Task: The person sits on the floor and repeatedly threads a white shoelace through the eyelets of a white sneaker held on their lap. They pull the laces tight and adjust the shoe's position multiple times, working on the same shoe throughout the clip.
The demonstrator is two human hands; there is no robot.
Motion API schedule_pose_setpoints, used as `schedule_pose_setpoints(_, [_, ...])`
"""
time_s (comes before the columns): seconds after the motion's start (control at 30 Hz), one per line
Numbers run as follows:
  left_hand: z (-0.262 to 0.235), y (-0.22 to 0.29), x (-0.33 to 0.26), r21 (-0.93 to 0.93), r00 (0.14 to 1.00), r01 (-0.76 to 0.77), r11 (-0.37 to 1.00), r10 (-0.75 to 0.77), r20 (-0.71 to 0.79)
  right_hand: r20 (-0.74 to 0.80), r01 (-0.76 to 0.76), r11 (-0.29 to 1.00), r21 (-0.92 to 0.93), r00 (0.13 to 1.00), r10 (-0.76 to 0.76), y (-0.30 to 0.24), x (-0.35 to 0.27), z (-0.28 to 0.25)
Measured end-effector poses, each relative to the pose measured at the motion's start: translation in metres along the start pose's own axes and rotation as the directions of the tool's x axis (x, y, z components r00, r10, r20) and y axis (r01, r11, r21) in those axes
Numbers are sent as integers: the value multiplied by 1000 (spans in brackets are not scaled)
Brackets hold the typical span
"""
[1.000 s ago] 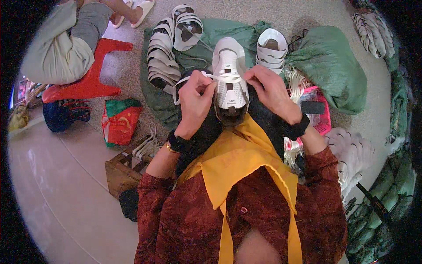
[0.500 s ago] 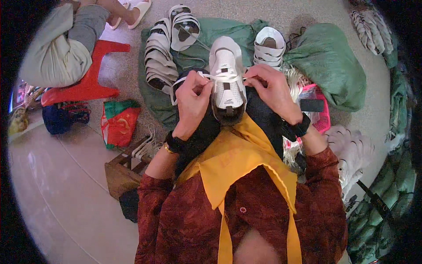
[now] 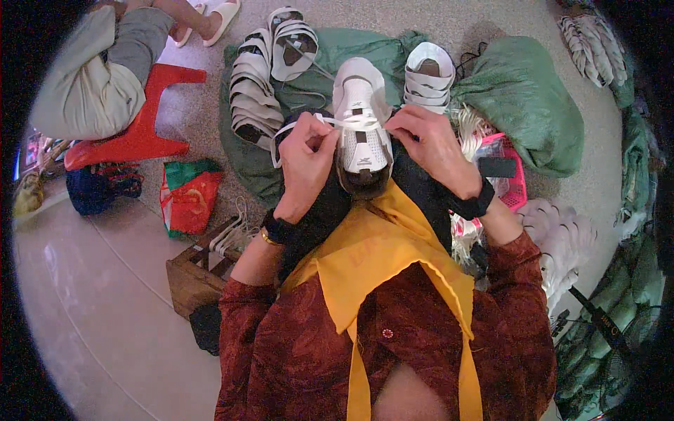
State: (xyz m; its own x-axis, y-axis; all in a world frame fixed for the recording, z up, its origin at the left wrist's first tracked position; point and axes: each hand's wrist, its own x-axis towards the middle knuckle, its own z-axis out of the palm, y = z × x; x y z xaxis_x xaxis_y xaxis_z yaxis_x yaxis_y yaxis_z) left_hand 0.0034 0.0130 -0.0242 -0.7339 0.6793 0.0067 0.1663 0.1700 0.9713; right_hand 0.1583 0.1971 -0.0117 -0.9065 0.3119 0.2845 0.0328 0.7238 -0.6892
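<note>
A white sneaker (image 3: 361, 126) rests on the person's lap between both hands. The left hand (image 3: 305, 165) and right hand (image 3: 432, 144) each pinch a white lace (image 3: 330, 121) end; uneven pulling could slip it from the fingers

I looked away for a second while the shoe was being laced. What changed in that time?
Little: the left hand and right hand shifted slightly on the white lace, which they hold across the white sneaker. The sneaker remains on the lap, and the shoe stacks on the green sacks are unmoved.
</note>
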Motion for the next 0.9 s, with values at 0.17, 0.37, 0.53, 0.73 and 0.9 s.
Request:
schedule_pose_setpoints(0.17, [1, -3, 0, -8, 1000, 7, 1000, -7, -4, 39, 16, 998, -60, 999, -13, 0, -2, -1])
schedule_pose_setpoints(0.37, [0, -8, 0, 1, 1000, -18, 1000, 18, -8, 179, 109, 960, -259, 982, -63, -13, 10, -3])
schedule_pose_setpoints(0.53, [1, -6, 0, -15, 1000, -6, 1000, 6, -9, 184, 94, 977, -191, 981, -58, -12, 18, -1])
schedule_pose_setpoints(0.73, [0, 0, -1, 12, 1000, 27, 1000, -27, 10, 41, -79, 995, -68, 996, 81, -16, 5, 9])
schedule_pose_setpoints(0.9, [-1, -3, -1, 77, 999, 37, 996, -37, 5, -35, -154, 988, -24, 988, 153, -23, -1, 16])
